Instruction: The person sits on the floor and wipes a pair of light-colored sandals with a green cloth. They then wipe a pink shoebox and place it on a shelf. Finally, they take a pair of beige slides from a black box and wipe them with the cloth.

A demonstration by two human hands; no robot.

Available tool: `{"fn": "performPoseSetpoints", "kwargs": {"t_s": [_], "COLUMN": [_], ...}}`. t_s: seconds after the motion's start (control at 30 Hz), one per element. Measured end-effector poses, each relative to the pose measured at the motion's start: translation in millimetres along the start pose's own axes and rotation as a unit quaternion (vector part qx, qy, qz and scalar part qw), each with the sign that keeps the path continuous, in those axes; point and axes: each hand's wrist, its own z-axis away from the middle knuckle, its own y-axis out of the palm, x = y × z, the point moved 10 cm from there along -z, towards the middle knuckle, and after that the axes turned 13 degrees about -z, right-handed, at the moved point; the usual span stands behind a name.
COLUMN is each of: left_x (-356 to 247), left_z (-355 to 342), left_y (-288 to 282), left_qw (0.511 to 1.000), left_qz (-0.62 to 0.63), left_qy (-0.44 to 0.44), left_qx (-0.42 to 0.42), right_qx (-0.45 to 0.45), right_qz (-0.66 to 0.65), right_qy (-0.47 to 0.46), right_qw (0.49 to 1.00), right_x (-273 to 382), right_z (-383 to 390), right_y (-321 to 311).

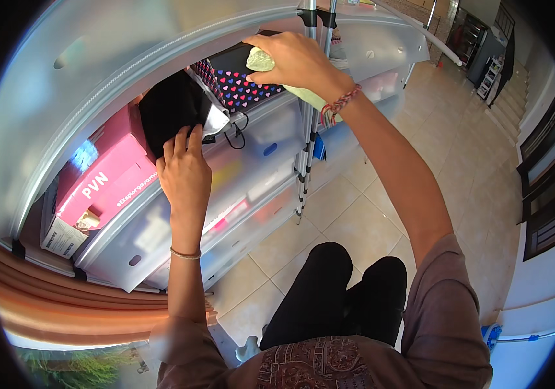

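My right hand (297, 61) is closed around a pale green cloth (261, 60), which bunches out between thumb and fingers and hangs below the palm. It is raised in front of a dark box with coloured hearts (242, 89). My left hand (185, 165) has its fingers stretched and slightly apart, their tips touching the near edge of a soft-looking black item (170, 110); its thumb is hidden. Beside those fingertips lie a white cloth-like piece (216, 120) and a thin black cord (240, 133). A pink box (105, 165) stands left of the black item.
These things sit on a shelf unit with a translucent plastic cover (161, 39), opened across its front. Metal poles (308, 117) rise at its right end. Tiled floor (348, 194) extends right, toward dark-framed doors (546, 168). An orange curtain (83, 292) hangs at lower left.
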Motion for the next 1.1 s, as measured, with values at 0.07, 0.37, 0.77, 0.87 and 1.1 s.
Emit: {"fn": "performPoseSetpoints", "kwargs": {"t_s": [0.07,0.37,0.77,0.87,1.1], "left_x": [3,9,-154,-250,-292], "left_z": [0,2,201,223,338], "left_y": [-1,2,29,-15,-16], "left_qw": [1.0,1.0,0.321,-0.221,-0.112], "left_qz": [0.003,0.013,0.855,0.887,0.825], "left_qy": [-0.003,-0.014,-0.273,-0.196,-0.22], "left_qx": [-0.004,0.004,0.301,0.356,0.508], "right_qx": [-0.006,-0.029,-0.029,0.015,-0.07], "right_qz": [-0.01,-0.039,0.002,-0.015,-0.098], "right_qy": [-0.027,0.012,0.054,0.148,0.352], "right_qw": [1.0,0.999,0.998,0.989,0.928], "right_x": [13,60,158,180,231], "right_z": [5,94,260,333,485], "right_y": [-8,-75,-178,-168,-165]}}
